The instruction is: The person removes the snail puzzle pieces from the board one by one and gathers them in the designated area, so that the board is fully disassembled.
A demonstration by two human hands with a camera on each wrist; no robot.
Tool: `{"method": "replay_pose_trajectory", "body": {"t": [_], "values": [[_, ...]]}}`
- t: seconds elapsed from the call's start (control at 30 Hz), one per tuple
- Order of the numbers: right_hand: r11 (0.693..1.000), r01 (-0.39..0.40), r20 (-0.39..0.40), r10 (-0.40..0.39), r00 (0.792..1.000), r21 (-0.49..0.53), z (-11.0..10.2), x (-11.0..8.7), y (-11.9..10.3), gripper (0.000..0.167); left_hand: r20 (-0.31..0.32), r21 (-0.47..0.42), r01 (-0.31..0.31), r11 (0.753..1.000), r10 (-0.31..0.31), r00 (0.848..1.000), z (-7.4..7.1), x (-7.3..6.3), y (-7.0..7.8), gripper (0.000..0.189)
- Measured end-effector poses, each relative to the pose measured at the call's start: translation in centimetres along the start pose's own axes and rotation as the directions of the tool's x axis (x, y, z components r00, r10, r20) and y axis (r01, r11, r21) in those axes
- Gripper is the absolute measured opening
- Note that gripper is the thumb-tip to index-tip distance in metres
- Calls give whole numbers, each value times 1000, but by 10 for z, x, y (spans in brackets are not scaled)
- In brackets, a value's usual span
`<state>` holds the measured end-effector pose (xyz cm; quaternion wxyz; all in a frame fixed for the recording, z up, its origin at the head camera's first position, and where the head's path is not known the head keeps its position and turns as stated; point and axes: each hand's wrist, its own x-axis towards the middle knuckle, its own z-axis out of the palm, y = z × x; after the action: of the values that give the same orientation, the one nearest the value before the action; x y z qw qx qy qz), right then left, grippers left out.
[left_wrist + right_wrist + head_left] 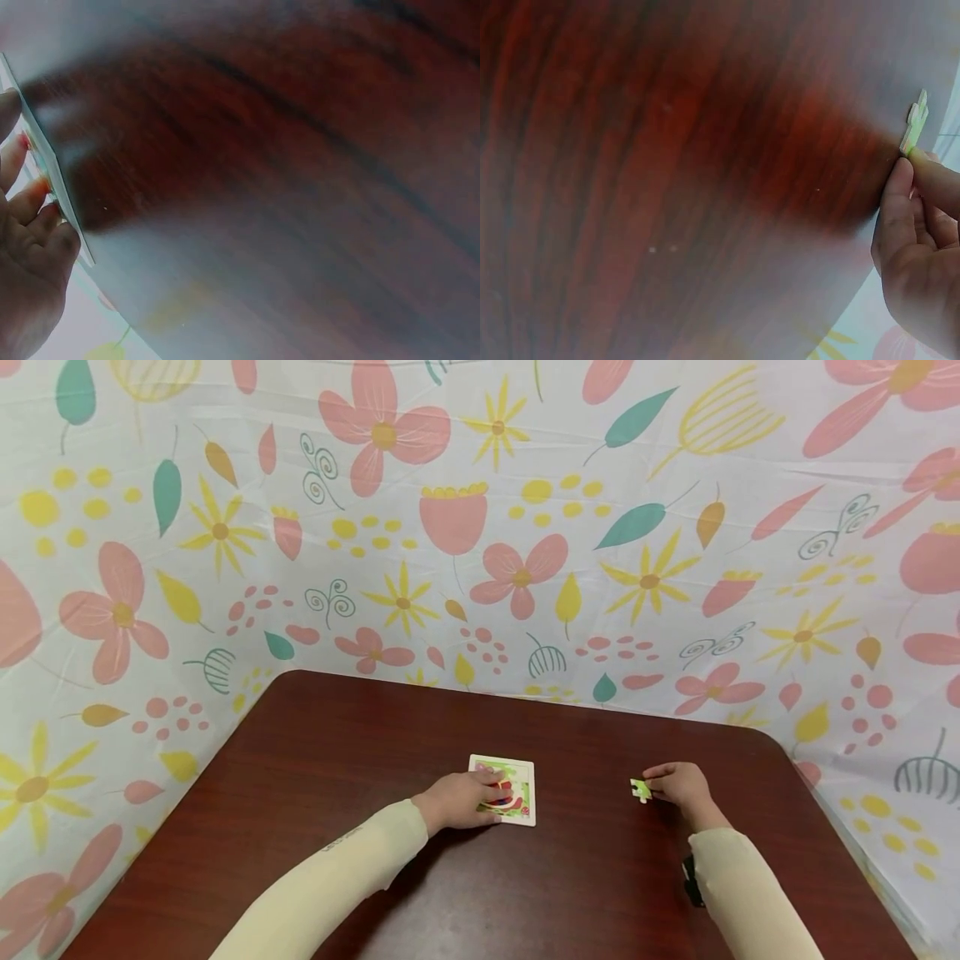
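Observation:
A small square jigsaw puzzle board [528, 793] with a white border and a colourful picture lies on the dark red-brown table. My left hand [459, 799] rests on it from the left with fingers spread, covering part of the picture. In the left wrist view the fingers of that left hand [34, 232] touch the board's face, and its thin edge shows. Off to the right, my right hand [678, 783] pinches a green and white puzzle piece [641, 790] between thumb and finger. The right wrist view shows the puzzle piece [914, 126] edge-on, sticking out from the fingertips.
The wooden table [360, 735] has rounded far corners. Behind and beside it hangs a white cloth [517, 643] printed with flowers and leaves. A dark strapped device [693, 881] sits at the right wrist, beside the pale sleeve [742, 885].

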<state>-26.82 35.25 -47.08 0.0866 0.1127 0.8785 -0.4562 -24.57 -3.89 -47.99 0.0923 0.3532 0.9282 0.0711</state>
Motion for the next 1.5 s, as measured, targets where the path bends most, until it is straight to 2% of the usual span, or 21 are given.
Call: {"method": "replay_pose_trajectory", "body": {"t": [0.33, 0.5, 0.63, 0.73, 0.93, 1.03, 1.2, 1.3, 1.4, 1.5], "values": [[996, 23, -53, -28, 998, -86, 1, -8, 8, 26, -3, -6, -1, 1000, 1, 1000, 0, 0, 7, 49], [1000, 11, -35, -12, 999, -28, 1, -9, 10, 29, -6, 9, 4, 1000, -4, 1000, -1, -1, 8, 49], [999, 1, 4, -1, 1000, 36, 0, -9, 9, 37, -2, 12, 12, 1000, -12, 1000, 0, -1, 6, 49], [999, -6, 27, 4, 1000, 45, 1, -10, 4, 44, -10, 15, 14, 1000, -14, 1000, 2, 0, 4, 49], [995, 14, -52, -19, 998, -97, 13, -19, -19, 49, -16, 1, 22, 1000, -22, 1000, 5, 0, 2, 49], [990, 41, -71, -51, 996, -135, 22, -25, -31, 49, -18, -9, 24, 1000, -24, 1000, 3, -1, 3, 49], [994, 78, -63, -82, 995, -72, 41, -34, -51, 48, -27, -14, 15, 1000, -15, 1000, 0, -3, 5, 48], [997, 73, -51, -74, 996, -13, 54, -40, -63, 47, -33, -20, 9, 1000, -10, 999, -1, -5, 7, 48], [995, 57, -11, -57, 998, 77, 67, -44, -72, 48, -37, -33, 10, 999, -12, 999, -1, -6, 9, 48], [979, 32, 31, -39, 999, 200, 81, -46, -79, 48, -31, -39, 22, 999, -24, 999, 1, -6, 9, 48]]}}
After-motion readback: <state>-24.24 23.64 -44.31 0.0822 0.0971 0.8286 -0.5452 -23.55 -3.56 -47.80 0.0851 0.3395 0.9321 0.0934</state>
